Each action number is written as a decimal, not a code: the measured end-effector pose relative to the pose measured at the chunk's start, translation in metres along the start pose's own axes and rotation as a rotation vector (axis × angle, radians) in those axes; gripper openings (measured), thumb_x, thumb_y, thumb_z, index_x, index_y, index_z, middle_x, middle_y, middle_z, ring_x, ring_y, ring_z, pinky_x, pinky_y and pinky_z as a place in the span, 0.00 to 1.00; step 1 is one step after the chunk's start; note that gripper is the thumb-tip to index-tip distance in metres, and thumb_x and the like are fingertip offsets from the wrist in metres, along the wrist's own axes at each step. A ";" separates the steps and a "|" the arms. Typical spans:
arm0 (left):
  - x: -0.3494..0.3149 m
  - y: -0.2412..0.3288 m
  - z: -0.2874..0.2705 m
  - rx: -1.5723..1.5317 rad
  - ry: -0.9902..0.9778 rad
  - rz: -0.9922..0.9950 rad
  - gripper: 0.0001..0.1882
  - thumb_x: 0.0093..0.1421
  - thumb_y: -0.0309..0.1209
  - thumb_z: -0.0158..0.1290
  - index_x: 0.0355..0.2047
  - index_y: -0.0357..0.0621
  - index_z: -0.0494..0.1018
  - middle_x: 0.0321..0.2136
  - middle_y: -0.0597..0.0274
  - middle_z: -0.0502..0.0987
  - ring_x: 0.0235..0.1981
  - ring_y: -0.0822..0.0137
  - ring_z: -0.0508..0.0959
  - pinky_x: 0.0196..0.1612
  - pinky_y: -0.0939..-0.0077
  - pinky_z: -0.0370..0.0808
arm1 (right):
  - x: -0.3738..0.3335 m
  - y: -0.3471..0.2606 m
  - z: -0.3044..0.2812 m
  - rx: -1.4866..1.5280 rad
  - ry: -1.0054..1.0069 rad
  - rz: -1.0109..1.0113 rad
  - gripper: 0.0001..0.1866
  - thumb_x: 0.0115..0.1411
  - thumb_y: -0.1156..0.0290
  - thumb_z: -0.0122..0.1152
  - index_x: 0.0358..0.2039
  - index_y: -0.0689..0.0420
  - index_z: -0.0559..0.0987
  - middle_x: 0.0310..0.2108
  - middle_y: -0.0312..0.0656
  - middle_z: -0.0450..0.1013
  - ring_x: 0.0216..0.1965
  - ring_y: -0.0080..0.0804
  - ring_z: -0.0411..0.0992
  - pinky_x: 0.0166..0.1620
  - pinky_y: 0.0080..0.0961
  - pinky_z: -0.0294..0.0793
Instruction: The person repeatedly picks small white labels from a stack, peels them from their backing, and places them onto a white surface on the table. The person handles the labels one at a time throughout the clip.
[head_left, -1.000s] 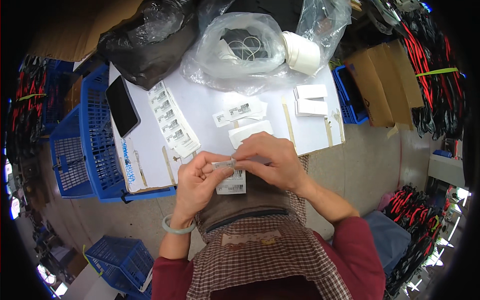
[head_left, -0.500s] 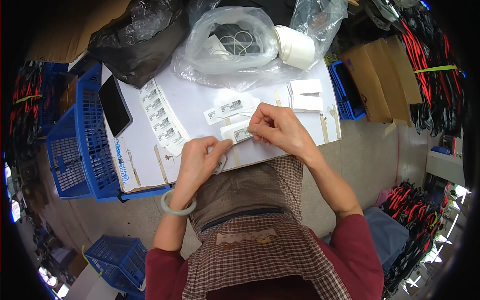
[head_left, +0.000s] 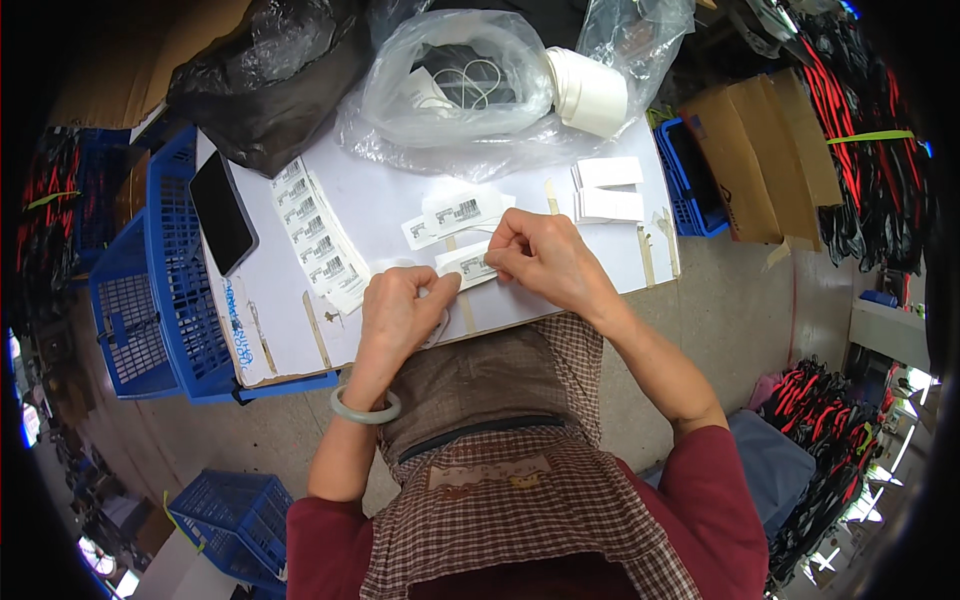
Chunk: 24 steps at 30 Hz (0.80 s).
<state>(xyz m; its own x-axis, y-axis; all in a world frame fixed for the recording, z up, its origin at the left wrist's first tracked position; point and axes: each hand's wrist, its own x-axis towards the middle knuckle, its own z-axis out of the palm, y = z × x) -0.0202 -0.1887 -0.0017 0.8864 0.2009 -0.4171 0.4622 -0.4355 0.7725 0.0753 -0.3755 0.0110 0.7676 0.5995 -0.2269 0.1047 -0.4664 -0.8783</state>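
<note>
A white tag with a printed barcode label [head_left: 474, 266] lies near the table's front edge, between my two hands. My left hand [head_left: 402, 312] is closed, its thumb and forefinger pinching the tag's left end. The fingers of my right hand [head_left: 548, 262] are bunched at the label's right end, gripping it there. A pale looped piece [head_left: 440, 327] shows beside my left fingers, partly hidden. Just beyond my hands lie further white tags with a barcode label [head_left: 462, 212] on top. Left of them, a long sheet of barcode labels [head_left: 318, 235] is spread over a stack.
A phone [head_left: 223, 214] lies at the table's left edge. Farther back are a black plastic bag [head_left: 265, 95], a clear bag [head_left: 455, 125] holding white cords, and a white roll [head_left: 590, 93]. Folded white tags [head_left: 610, 190] sit at right. Blue baskets [head_left: 185, 290] flank the table.
Both hands stay at the tag with only small finger shifts. The right fingertips have moved slightly along the label. The whole scene has shifted a little left in the picture.
</note>
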 end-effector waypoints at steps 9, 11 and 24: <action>0.003 0.017 -0.003 0.169 -0.024 0.040 0.24 0.59 0.46 0.57 0.18 0.36 0.80 0.10 0.54 0.73 0.12 0.58 0.74 0.20 0.67 0.68 | 0.000 0.004 0.012 -0.326 0.145 -0.228 0.06 0.56 0.74 0.64 0.28 0.63 0.78 0.15 0.38 0.73 0.19 0.19 0.70 0.24 0.20 0.67; 0.002 0.016 -0.005 0.133 0.048 0.088 0.24 0.59 0.46 0.57 0.18 0.37 0.80 0.10 0.54 0.73 0.12 0.59 0.74 0.21 0.67 0.68 | 0.003 -0.002 0.005 -0.047 0.109 -0.164 0.05 0.55 0.74 0.63 0.27 0.62 0.77 0.16 0.40 0.73 0.19 0.25 0.72 0.24 0.23 0.68; 0.056 0.030 -0.030 0.317 0.052 0.067 0.19 0.55 0.41 0.60 0.16 0.39 0.80 0.12 0.55 0.75 0.15 0.60 0.75 0.23 0.66 0.69 | 0.051 -0.018 -0.013 -0.538 0.233 -0.061 0.16 0.43 0.61 0.74 0.21 0.60 0.79 0.17 0.47 0.75 0.20 0.44 0.76 0.23 0.36 0.71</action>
<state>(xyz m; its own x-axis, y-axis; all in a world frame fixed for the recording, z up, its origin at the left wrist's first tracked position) 0.0439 -0.1641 0.0122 0.9186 0.2033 -0.3390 0.3786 -0.6989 0.6068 0.1205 -0.3455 0.0204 0.8624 0.5053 -0.0304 0.4127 -0.7365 -0.5359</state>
